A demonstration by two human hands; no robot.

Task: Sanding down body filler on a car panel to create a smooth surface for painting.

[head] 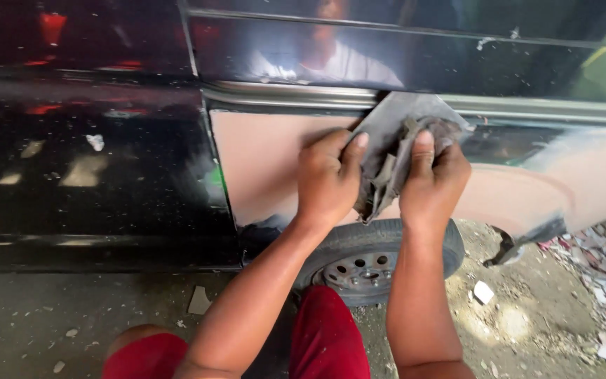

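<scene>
single head-worn view, aimed forward and down at close range, both hands' grip on a grey sheet (394,151) held near centre, car panel (261,165) behind it, tyre (366,256) seen below

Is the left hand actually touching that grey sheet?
Touching. The head view shows the left hand's thumb pressed on the grey sheet's edge, while the right hand grips its crumpled part.

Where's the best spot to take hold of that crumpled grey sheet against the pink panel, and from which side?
Grip the crumpled grey abrasive sheet at its bunched lower folds, coming from below. The flat upper part lies against the pink filler-coated car panel, while the folds stand proud. The left hand and right hand pinch it there.
</scene>
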